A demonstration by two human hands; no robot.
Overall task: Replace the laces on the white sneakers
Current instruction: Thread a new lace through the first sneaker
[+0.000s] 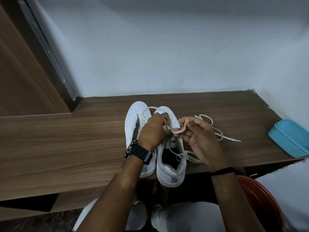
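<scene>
A pale wall (167, 47) corners in behind a long wood-grain surface (66, 139), and on it stand two white sneakers side by side, toes pointing away from the person, heels at the near edge. The right sneaker (170, 166) gapes open at the tongue with a cream lace (178, 131) partly through it; the left sneaker (133, 121) lies largely under the left wrist. To the far right sits a blue box (291, 138), shut, so I cannot tell what it holds. Well apart from it, loose lace (217, 131) trails off the shoe to the right. The left hand (153, 131) has its grip pinched on the lace over the eyelets; the right hand (200, 139) pinches a loop of it just beside — the strand runs left to right between them. My guess is the left hand, nearer the eyelets, guides the feed.
</scene>
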